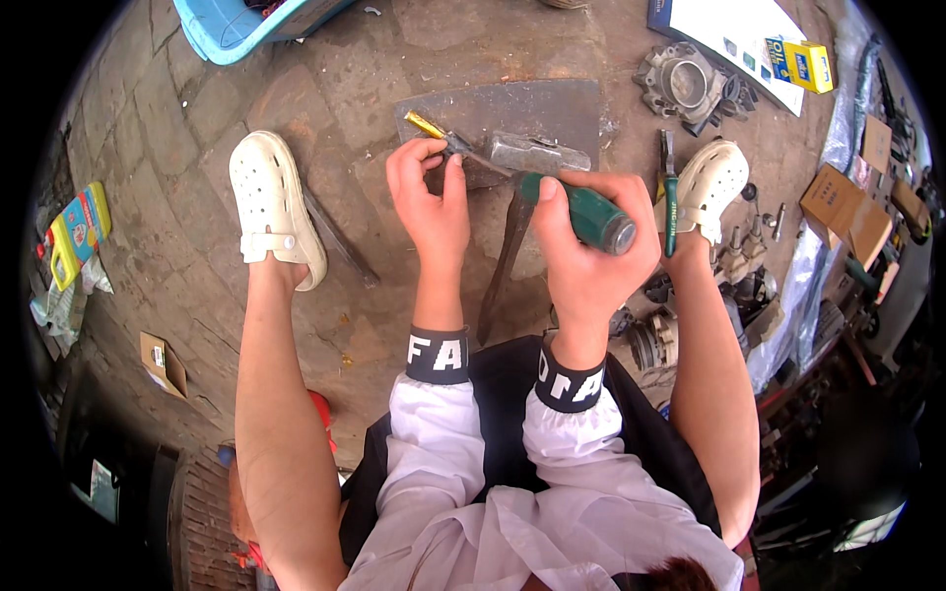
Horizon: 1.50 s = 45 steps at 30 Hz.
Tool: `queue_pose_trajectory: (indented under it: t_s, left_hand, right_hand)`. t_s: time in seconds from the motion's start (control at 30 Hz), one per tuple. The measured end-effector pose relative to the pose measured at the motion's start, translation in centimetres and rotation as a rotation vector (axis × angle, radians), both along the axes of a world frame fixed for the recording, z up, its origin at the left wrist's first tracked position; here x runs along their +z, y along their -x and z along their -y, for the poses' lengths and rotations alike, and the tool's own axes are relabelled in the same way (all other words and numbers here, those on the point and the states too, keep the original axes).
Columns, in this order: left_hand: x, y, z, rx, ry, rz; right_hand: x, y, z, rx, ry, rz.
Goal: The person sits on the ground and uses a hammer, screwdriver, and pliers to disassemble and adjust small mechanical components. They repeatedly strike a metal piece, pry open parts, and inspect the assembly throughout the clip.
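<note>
My right hand (601, 261) is wrapped round the dark green handle of a screwdriver (579, 211). Its thin shaft points left, and the tip meets a small dark part with a yellow end (426, 124). The thumb and fingers of my left hand (431, 202) pinch that part, hiding some of it; its exact kind is unclear. Just beyond my hands lies a hammer with a worn steel head (537, 153), its dark handle running toward me between my forearms. The hammer head rests over a flat grey metal plate (567, 98) on the stone floor.
A flat metal bar (340, 236) lies beside my left shoe. Next to my right shoe is a green-handled tool (671, 212). A metal housing (682, 84), a yellow box (802, 65) and several machine parts (655, 340) are on the right. A blue tub (229, 30) stands far left.
</note>
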<state>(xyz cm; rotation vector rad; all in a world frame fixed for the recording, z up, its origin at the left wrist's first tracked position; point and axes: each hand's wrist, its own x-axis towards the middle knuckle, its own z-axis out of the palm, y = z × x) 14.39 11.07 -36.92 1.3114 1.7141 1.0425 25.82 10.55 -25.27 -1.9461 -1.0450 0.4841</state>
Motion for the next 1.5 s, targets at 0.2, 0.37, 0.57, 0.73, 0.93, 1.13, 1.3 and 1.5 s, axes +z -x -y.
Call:
queue_pose_trajectory:
  t_s: [0.2, 0.37, 0.57, 0.73, 0.93, 1.13, 1.3, 1.5]
  left_hand:
    - [-0.1, -0.3, -0.2, -0.011, -0.002, -0.041]
    - [0.1, -0.3, -0.2, 0.003, 0.004, -0.030]
    - [0.1, -0.1, -0.2, -0.010, 0.014, -0.005]
    - [0.0, -0.2, -0.2, -0.013, 0.017, 0.005]
    - [4.8, -1.4, 1.2, -0.061, -0.153, -0.150]
    - [7.3, -4.0, 1.7, -0.115, -0.206, -0.131]
    - [7.5, -4.0, 1.5, -0.135, -0.229, -0.164]
    - [5.9, -2.2, 2.0, 0.024, -0.118, -0.160]
  right_hand:
    - [-0.2, -0.1, 0.3, -0.043, 0.027, -0.027]
    - [-0.4, 0.1, 0.3, -0.039, 0.016, -0.049]
    - [0.2, 1.0, -0.2, -0.021, 0.024, -0.021]
    - [0.2, 0.9, -0.3, -0.021, 0.034, -0.016]
    - [0.5, 1.7, -0.3, -0.037, 0.008, -0.078]
    - [0.6, 2.6, 0.2, 0.065, 0.079, 0.088]
    - [-0.6, 1.8, 1.5, 0.058, -0.156, -0.163]
    - [-7.6, 3.7, 6.6, -0.419, 0.064, -0.298]
